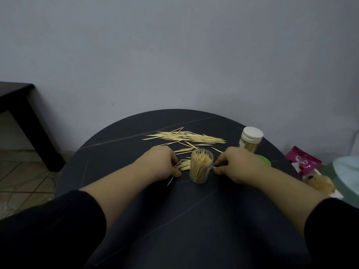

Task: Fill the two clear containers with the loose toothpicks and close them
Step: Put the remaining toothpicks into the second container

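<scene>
- Open clear container [201,166], upright near the middle of a round dark table [120,144], packed with toothpicks standing on end, no lid on it.
- Left hand [162,165] flat on the table just left of the container, fingers curled down onto a small cluster of loose toothpicks [182,165]; pinching or merely pressing them, hard to tell from this angle.
- Right hand [238,164] just right of the container, fingertips drawn together low at the tabletop, apparently nipping a few toothpick ends.
- Larger scatter of toothpicks [186,137] spread farther back across the table, lying mostly side by side, well apart from both hands.
- One stray toothpick [170,181] lying alone below the left hand.
- Second container [250,141] upright at the right rear, capped with a white lid, toothpicks visible inside.
- Green lid [264,160] partly hidden behind the right hand.
- Pink packet [303,159] beyond the table's right edge.
</scene>
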